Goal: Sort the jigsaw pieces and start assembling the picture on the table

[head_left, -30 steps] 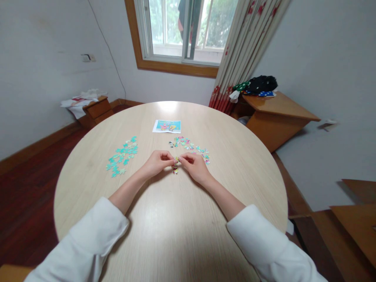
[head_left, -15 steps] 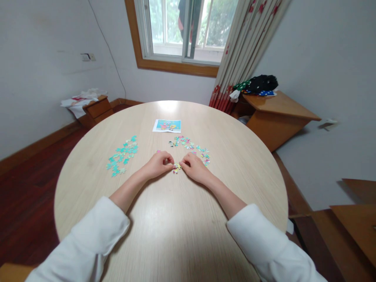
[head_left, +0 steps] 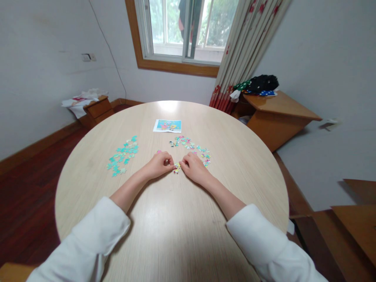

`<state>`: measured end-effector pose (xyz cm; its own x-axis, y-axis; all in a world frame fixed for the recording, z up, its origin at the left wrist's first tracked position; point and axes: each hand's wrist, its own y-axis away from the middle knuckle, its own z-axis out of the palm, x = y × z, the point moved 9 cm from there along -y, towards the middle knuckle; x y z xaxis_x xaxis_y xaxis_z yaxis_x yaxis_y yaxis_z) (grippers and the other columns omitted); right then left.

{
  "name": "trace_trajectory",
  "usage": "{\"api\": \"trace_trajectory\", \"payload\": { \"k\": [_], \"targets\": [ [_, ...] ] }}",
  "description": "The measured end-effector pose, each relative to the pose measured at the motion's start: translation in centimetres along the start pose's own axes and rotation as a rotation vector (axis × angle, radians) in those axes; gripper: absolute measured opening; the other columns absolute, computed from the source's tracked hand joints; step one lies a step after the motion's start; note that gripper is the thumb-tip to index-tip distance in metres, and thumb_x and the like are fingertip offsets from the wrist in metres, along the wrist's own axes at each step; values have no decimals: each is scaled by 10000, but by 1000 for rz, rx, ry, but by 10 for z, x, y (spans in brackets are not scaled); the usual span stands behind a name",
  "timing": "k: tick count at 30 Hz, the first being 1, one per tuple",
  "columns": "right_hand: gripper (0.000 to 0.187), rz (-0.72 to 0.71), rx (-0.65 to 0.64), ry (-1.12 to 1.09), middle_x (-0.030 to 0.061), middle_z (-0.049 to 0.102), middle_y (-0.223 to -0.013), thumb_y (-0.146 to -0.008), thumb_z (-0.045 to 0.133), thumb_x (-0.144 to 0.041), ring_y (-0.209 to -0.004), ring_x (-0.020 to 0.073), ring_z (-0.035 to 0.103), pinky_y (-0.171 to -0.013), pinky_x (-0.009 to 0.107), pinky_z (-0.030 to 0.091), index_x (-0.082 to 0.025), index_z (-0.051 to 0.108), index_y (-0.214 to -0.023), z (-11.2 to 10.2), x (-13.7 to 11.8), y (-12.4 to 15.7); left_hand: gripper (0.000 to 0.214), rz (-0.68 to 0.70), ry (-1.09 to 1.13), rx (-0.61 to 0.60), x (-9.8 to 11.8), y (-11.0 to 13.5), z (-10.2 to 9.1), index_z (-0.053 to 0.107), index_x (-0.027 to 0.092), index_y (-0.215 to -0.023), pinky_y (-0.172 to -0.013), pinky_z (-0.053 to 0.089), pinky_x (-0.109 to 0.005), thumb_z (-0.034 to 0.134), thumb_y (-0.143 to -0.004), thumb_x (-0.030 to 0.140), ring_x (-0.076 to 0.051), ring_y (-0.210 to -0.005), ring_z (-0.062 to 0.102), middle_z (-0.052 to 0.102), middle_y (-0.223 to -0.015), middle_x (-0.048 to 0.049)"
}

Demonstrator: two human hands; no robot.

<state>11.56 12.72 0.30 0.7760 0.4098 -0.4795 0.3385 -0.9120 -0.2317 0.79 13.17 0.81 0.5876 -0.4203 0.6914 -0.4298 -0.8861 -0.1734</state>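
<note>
Between my hands lies a small cluster of yellow jigsaw puzzle pieces on the round table. My left hand is closed in a pinch at the cluster's left edge, thumb and forefinger on a puzzle piece. From the other side my right hand pinches at the cluster's right edge, its fingertips pressed together on a piece mostly hidden by them. A pink puzzle piece peeks out behind my left hand. Multicoloured puzzle pieces curve behind and beside my right hand, which covers part of them.
Turquoise puzzle pieces are spread on the table's left. A printed picture card with cartoon figures lies farther back. Beyond the table's right edge stands a wooden cabinet with clothes on it. A small drawer unit stands at the back left.
Both hands stay over the cluster. The left fingertips have shifted very slightly right, closer to the right hand. The other pieces and the card lie as before.
</note>
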Motion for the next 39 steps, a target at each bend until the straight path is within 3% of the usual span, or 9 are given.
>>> {"api": "trace_trajectory", "payload": {
  "k": [17, 39],
  "targets": [
    [219, -88, -71, 175, 62, 532, -740, -892, 501, -190, -765, 170, 507, -719, 266, 371, -142, 641, -731, -2, -15, 0, 171, 8, 8, -20, -3, -1, 3, 605, 158, -597, -588, 353, -239, 637, -711, 281, -113, -589, 465, 544, -608, 4],
    [265, -73, -83, 309, 93, 582, -779, -913, 452, -218, -774, 185, 539, -694, 283, 371, -143, 667, -778, 2, -15, 4, 214, -41, 109, 16, -4, 0, 0, 584, 161, -585, -548, 353, -237, 686, -665, 332, -106, -566, 445, 527, -580, 15]
  ]
}}
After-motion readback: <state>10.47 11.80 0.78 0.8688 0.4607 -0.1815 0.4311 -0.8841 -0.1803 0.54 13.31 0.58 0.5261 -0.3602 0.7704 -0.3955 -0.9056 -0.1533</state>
